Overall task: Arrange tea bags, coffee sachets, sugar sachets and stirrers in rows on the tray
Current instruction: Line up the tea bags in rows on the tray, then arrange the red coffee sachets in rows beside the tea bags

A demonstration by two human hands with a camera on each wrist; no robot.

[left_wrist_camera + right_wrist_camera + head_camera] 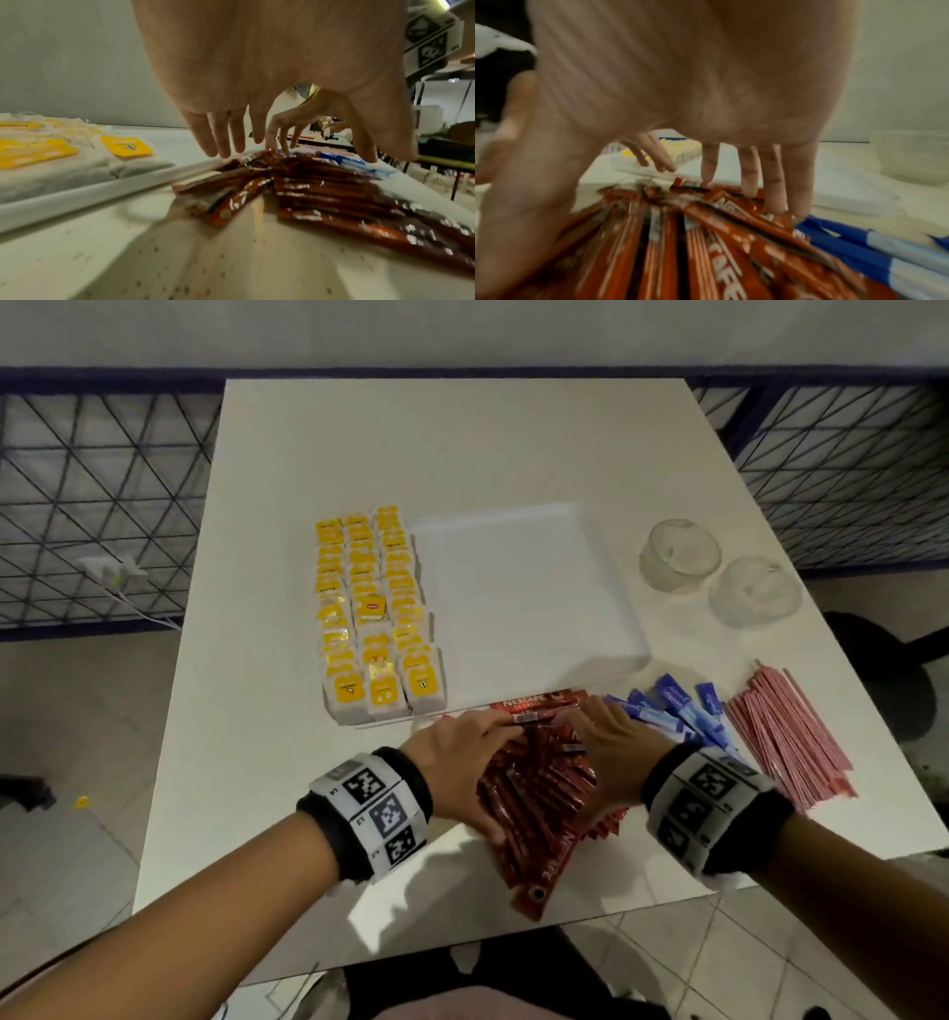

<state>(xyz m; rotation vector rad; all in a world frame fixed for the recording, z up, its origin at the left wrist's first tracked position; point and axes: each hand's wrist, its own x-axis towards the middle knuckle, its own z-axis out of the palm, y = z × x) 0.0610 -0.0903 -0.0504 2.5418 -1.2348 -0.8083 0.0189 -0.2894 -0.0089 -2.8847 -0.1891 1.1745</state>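
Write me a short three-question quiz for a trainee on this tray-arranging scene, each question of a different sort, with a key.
1. True or false: the tea bags already lie in rows on the left part of the tray.
2. Which pile do the left hand and the right hand both rest on? A) blue sugar sachets B) red coffee sachets C) pink stirrers
3. Fill in: the two clear glass bowls stand on the table to the ____ of the tray.

Key: 1 true; 2 B; 3 right
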